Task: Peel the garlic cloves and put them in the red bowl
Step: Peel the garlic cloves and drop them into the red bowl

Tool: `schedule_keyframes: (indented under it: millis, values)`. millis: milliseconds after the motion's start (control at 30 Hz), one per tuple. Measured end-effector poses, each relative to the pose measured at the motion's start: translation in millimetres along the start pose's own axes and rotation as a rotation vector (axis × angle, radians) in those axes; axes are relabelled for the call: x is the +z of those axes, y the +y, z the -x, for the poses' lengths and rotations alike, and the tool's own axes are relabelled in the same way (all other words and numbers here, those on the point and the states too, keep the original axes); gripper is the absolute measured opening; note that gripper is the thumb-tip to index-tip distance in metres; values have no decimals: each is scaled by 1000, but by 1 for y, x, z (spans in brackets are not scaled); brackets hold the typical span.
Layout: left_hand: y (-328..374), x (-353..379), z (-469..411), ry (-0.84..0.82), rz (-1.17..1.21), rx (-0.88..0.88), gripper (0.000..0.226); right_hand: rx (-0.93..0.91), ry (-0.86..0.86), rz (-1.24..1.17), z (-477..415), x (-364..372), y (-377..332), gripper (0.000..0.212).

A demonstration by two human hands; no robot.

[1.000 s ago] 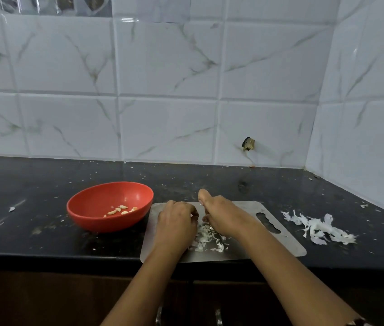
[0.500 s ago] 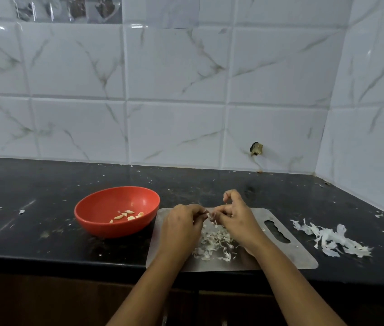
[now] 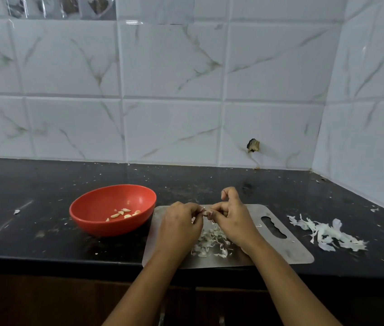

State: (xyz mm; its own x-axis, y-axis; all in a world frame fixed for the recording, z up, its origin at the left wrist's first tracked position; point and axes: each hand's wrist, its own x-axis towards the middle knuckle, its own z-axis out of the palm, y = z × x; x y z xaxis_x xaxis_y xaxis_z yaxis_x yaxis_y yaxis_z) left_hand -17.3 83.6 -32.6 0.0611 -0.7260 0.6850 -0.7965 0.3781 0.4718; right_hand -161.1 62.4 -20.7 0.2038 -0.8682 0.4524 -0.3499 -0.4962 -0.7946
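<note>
Your left hand (image 3: 178, 223) and right hand (image 3: 234, 218) each pinch the one garlic clove (image 3: 206, 212) between them, just above the steel board (image 3: 287, 254). About six peeled cloves (image 3: 121, 214) lie in the red bowl (image 3: 106, 228) left of it.

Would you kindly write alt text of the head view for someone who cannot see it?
Left hand and right hand pinch a garlic clove together above a steel cutting board strewn with skins. A red bowl beside it holds peeled cloves; a pile of peelings lies on the black counter.
</note>
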Motion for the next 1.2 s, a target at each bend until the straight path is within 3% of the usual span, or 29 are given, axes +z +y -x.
schedule_keyframes:
  millis: [500,833,1200]
  values:
    - [3,-1,-1,-90,-9,-13,13,-26,-43,77,1,1,3,42]
    - [5,-7,-3,-30,-20,-93,14,11,-16,-59,5,-2,2,36]
    - [8,-10,-2,-7,85,14,14,2,47,-159,3,-1,-2,41]
